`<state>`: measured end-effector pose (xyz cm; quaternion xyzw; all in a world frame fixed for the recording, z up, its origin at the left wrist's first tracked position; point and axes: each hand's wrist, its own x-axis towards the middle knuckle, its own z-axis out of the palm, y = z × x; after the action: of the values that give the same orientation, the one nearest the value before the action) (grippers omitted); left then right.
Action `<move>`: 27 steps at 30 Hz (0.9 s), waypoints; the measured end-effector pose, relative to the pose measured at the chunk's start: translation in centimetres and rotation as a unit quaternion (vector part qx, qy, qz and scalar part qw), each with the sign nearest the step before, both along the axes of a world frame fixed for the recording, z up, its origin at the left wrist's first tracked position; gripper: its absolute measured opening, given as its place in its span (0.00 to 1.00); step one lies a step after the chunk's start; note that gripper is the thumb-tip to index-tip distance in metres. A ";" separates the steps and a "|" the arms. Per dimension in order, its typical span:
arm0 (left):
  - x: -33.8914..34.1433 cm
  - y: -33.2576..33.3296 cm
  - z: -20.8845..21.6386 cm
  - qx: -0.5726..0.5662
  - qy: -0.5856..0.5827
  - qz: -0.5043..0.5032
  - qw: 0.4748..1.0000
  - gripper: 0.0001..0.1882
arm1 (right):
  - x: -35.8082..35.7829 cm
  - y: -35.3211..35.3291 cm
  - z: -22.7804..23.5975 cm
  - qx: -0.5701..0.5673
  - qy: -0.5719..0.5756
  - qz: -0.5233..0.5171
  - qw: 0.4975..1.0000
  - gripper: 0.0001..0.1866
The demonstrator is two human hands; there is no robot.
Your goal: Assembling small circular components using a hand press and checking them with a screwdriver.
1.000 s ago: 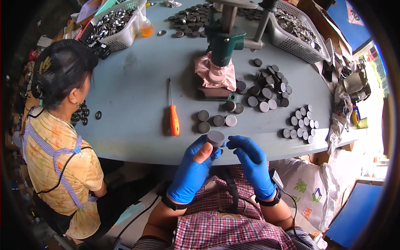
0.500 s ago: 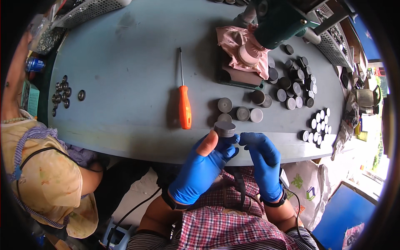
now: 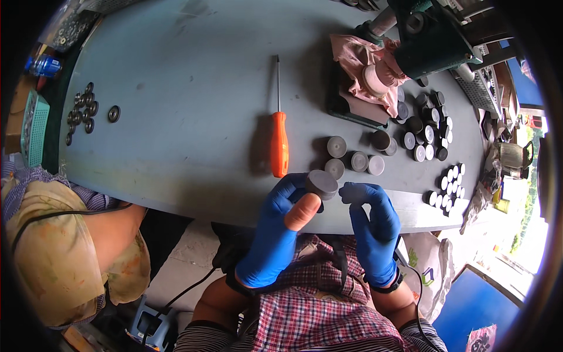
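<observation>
My left hand, in a blue glove with the thumb bare, is closed round a grey round disc with its flat face tilted up. Just right of it, my gloved right hand is apart from the disc, its fingers curled and fingertips pressed together; whatever they hold, if anything, is hidden. Beyond the hands, several similar grey discs lie on the table. An orange-handled screwdriver lies left of these discs, its shaft pointing away.
A green press-like machine with pink cloth stands at the far right. Dark discs and small white-faced discs lie right. Metal rings lie far left. A co-worker's arm is at left.
My left hand has turned the disc so that more of its top face shows. The view has shifted, and the co-worker has leaned back from the table's left side.
</observation>
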<state>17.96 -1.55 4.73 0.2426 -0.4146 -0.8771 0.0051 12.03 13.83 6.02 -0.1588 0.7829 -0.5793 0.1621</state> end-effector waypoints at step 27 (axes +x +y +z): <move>3.4 -4.7 -2.6 -0.731 0.040 0.084 0.676 0.23 | -4.8 -8.4 -2.1 0.160 0.322 0.146 0.922 0.20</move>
<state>21.33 -6.28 2.17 0.1601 -0.9006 -0.2994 0.2714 7.23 5.42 3.96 -0.4214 0.8432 -0.3339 0.0070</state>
